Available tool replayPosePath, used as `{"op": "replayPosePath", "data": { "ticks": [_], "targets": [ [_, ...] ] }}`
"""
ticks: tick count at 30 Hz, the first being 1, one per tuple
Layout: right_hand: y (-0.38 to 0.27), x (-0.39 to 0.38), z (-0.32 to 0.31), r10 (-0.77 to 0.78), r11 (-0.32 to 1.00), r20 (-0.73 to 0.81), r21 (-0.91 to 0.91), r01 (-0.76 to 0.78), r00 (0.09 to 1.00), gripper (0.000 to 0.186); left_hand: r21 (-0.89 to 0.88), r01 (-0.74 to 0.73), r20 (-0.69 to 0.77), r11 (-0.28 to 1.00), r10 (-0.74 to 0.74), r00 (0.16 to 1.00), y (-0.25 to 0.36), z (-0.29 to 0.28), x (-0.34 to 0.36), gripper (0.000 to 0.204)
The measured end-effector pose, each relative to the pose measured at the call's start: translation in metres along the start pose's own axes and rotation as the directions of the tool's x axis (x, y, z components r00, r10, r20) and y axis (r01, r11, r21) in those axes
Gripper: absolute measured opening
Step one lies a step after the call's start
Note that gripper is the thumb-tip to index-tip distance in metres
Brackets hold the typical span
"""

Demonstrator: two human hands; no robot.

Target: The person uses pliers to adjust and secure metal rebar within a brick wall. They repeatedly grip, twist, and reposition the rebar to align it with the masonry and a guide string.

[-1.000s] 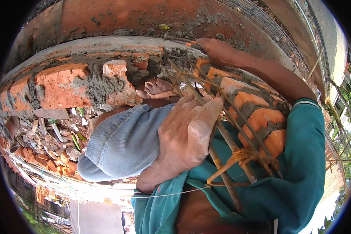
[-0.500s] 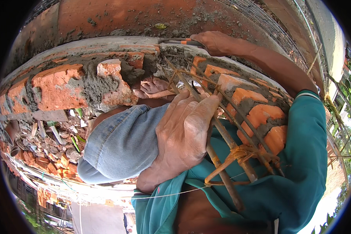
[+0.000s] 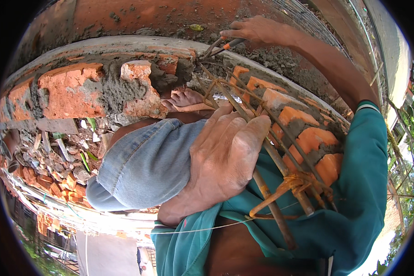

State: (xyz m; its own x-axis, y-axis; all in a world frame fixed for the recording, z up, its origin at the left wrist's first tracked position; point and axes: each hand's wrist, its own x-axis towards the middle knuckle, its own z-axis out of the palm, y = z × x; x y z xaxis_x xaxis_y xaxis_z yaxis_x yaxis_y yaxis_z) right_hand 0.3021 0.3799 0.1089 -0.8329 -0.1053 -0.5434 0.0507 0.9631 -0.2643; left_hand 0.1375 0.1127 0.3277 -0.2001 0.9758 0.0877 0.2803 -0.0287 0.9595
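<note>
The left hand (image 3: 227,154), its back turned up, is curled around the rusty steel bars (image 3: 275,156) in the middle of the scene. Its fingers fold over the far side of the bars, so the fingertips are partly hidden. The bars slant from the far middle down to the near right, across the front of the green shirt (image 3: 365,152). A bent, rust-coloured tie (image 3: 287,185) wraps them to the right of the left hand, toward the near end.

The right hand (image 3: 257,32) is farther off, at the far right of centre. It holds the pliers (image 3: 227,46) by their 2 dark and orange handles, which stand spread apart, with the fingers stretched along them. The pliers' head points left and near, just beside the far end of the bars; whether it touches them I cannot tell.

A brick wall (image 3: 71,89) runs along the left, with grey mortar (image 3: 124,89) between its bricks. More bricks (image 3: 310,142), also set in mortar, stand to the right of the bars. Between these 2 stretches of brick, a bare foot (image 3: 186,99) shows. A leg in blue denim (image 3: 147,161) is bent just left of the left hand. Rubble (image 3: 62,156) lies near the wall, at the left, and a pale string (image 3: 202,229) crosses the shirt at the near edge.
</note>
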Motion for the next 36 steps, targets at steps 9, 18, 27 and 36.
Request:
{"op": "replayPosePath", "data": {
  "ticks": [9, 18, 27, 36],
  "targets": [
    [0.029, 0.055, -0.055, -0.328, 0.883, 0.026, -0.346, 0.316, 0.944, 0.041, -0.001, 0.0, 0.002, 1.0, 0.0, 1.0, 0.0, -0.002, 0.004, 0.032],
    [0.06, 0.089, -0.025, -0.337, 0.897, 0.124, -0.258, 0.358, 0.933, 0.035, 0.027, -0.003, -0.02, 1.0, 0.003, 1.0, 0.002, -0.002, 0.003, 0.037],
    [0.031, 0.069, -0.032, 0.069, 0.994, 0.207, -0.093, -0.05, 0.976, 0.024, 0.046, 0.1, -0.011, 0.994, -0.099, 0.995, 0.015, -0.002, 0.001, 0.039],
    [-0.068, -0.006, -0.071, 0.338, 0.932, 0.062, 0.117, -0.343, 0.939, 0.028, 0.076, -0.03, -0.033, 0.997, 0.033, 0.999, 0.007, -0.009, 0.008, 0.02]
  ]
}}
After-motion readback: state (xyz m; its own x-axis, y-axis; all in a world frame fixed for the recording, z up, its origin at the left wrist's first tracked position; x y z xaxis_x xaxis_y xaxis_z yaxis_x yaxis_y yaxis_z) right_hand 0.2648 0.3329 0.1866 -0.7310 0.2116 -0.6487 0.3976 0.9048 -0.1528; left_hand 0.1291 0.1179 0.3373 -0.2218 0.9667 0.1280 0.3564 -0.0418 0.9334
